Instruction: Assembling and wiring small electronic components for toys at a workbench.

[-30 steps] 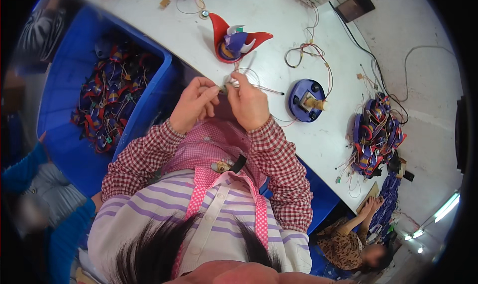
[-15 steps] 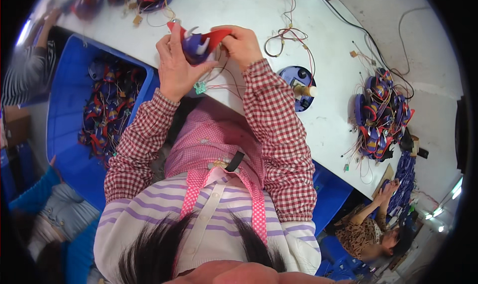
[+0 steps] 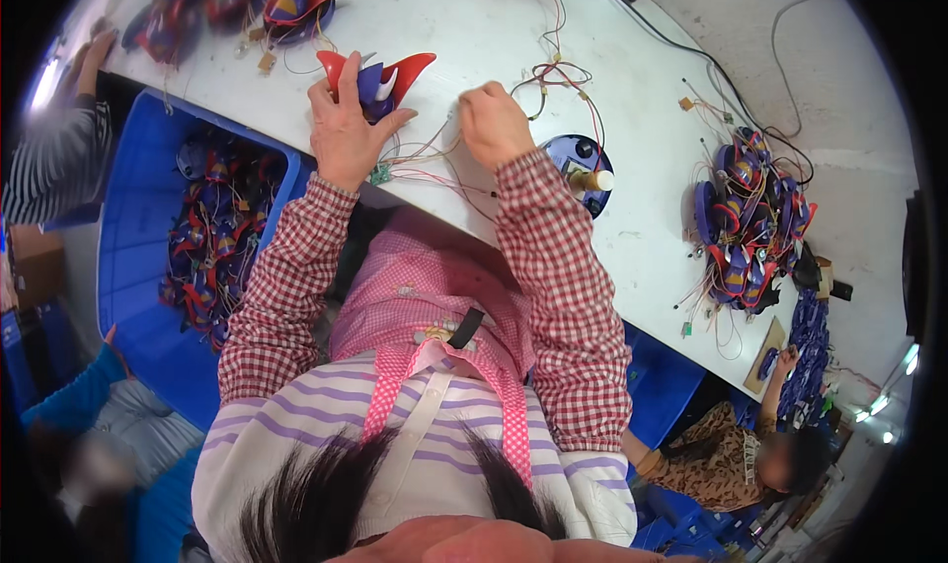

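A purple toy part with red wing-like sides and white horns point(image 3: 382, 87) stands at the near edge of the table. My left hand point(image 3: 348, 133) has hold of it from the left, index finger up along its side and thumb stretched beneath it. Thin wires and a small green circuit board point(image 3: 379, 174) trail from below it. To its right, apart from the part, my right hand point(image 3: 496, 126) is closed with curled fingers beside the wires; what they pinch, if anything, is hidden.
Right of my right hand sits a round blue-and-white device point(image 3: 581, 173) with a cable. Wired toy parts are piled on the right point(image 3: 746, 232) and at the far left point(image 3: 299, 8). A blue bin point(image 3: 128, 257) of similar parts stands left. Other people sit on both sides.
My right hand has let go of the toy part's red right wing and moved slightly right and down, its fingers now curled. My left hand stays at the part, which now sits more upright.
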